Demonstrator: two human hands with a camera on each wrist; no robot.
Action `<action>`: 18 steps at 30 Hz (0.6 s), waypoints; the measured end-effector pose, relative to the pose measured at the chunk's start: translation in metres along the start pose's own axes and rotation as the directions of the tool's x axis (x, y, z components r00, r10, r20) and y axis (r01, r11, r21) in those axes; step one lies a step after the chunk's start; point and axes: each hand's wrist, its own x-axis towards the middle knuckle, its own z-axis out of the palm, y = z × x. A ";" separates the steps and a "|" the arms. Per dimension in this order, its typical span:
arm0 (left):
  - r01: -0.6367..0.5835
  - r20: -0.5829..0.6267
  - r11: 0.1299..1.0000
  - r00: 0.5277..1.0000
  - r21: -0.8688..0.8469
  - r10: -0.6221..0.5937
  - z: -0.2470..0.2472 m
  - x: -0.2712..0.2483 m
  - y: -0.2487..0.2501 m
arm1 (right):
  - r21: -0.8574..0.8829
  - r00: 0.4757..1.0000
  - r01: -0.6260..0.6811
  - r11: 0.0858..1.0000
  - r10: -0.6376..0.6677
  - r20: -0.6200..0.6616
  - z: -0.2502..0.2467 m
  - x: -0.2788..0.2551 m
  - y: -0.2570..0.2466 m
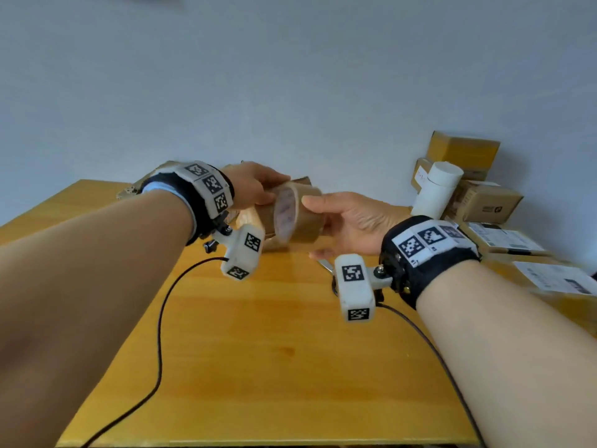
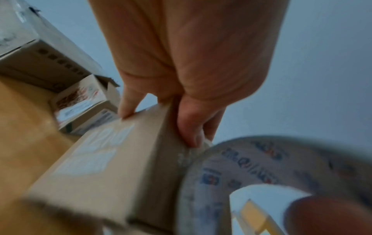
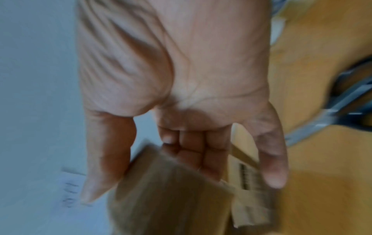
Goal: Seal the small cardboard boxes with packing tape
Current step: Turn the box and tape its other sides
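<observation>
A small cardboard box (image 1: 250, 221) stands at the far middle of the wooden table (image 1: 274, 367). My left hand (image 1: 258, 189) grips its top from above. In the left wrist view the thumb (image 2: 189, 127) holds the loose tape end against the box (image 2: 112, 159) at its edge. My right hand (image 1: 318, 221) holds the brown packing tape roll (image 1: 297, 218) just right of the box, thumb on top and fingers underneath. In the right wrist view the roll (image 3: 171, 187) sits between thumb and curled fingers, with the little finger (image 3: 271, 167) stretched out.
Scissors (image 1: 324, 265) lie on the table below my right hand, also visible as scissors (image 3: 342, 108). Stacked cardboard boxes (image 1: 462, 153), a white cylinder (image 1: 439, 189) and labelled flat parcels (image 1: 504, 237) crowd the back right. More boxes (image 2: 80, 101) sit at the left. Black cables (image 1: 160, 334) cross the table.
</observation>
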 end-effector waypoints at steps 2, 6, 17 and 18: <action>0.033 0.026 0.986 0.999 -0.162 -0.029 -0.011 -0.001 0.000 | -0.013 0.996 0.092 0.996 -0.092 -0.019 0.003 -0.005 -0.024; 0.076 0.088 0.946 0.995 -0.315 -0.050 -0.011 -0.005 0.000 | -0.023 0.984 0.147 0.989 -0.148 -0.098 0.012 -0.002 -0.046; 0.056 0.017 0.990 0.998 0.132 -0.058 0.005 0.001 0.012 | -0.082 0.900 0.203 0.976 -0.219 -0.376 0.019 0.023 -0.033; 0.048 0.004 0.995 0.999 0.092 -0.049 0.009 0.001 0.013 | -0.097 0.898 0.209 0.973 -0.230 -0.376 0.020 0.025 -0.034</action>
